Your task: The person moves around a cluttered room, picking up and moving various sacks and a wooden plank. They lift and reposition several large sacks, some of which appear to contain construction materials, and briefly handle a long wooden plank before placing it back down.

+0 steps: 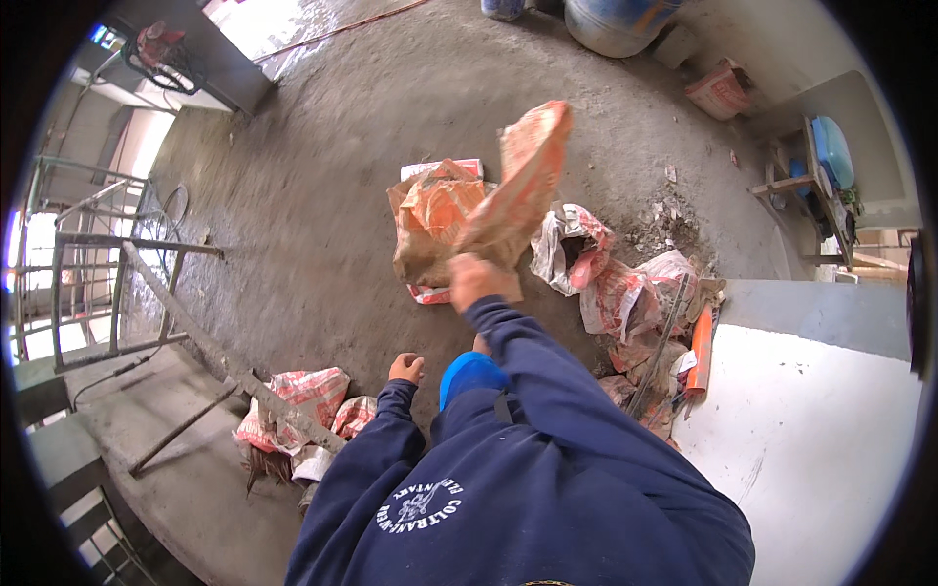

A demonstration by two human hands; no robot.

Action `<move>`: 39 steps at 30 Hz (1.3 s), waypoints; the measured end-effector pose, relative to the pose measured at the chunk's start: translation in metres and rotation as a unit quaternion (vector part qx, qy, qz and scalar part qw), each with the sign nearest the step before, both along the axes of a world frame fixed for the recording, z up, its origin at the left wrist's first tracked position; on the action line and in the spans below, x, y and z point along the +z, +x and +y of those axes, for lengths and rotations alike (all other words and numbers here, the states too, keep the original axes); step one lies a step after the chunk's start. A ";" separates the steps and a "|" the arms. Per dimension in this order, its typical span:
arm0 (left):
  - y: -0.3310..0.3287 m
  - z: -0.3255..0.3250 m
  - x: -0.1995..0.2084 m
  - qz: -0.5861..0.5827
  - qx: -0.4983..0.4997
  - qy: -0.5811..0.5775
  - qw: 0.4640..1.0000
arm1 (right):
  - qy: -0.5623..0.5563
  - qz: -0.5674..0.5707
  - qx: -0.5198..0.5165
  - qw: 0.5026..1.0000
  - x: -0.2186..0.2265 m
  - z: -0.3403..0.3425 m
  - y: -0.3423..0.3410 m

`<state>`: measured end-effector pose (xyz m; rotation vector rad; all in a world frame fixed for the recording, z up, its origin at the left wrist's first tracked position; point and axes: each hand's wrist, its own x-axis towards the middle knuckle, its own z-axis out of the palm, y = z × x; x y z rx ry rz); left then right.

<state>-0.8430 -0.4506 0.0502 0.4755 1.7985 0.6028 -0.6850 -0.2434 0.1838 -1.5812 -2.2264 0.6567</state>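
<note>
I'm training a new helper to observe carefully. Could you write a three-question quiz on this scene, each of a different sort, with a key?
1. Which hand grips the crumpled tan-and-orange sack that is lifted at the centre?
2. True or false: the bare left hand is gripping that same sack.
3. Near which edge of the picture is the large, rounded blue barrel?
A. Left
B. Top
C. Bottom

Key:
1. The bare right hand.
2. False: the left hand is apart from the sack, loosely curled, with nothing seen in it.
3. B.
</note>
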 end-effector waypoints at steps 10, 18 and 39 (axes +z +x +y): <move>0.015 0.018 0.005 -0.078 -0.061 -0.077 0.992 | -0.266 0.147 0.199 0.932 -0.018 -0.057 0.042; 0.046 0.087 -0.007 0.038 -0.322 -0.219 0.920 | -0.295 0.028 -0.425 0.855 -0.057 -0.226 0.401; 0.347 0.215 0.020 0.064 -0.709 0.014 0.702 | -0.231 0.400 -0.693 0.554 -0.145 -0.520 0.249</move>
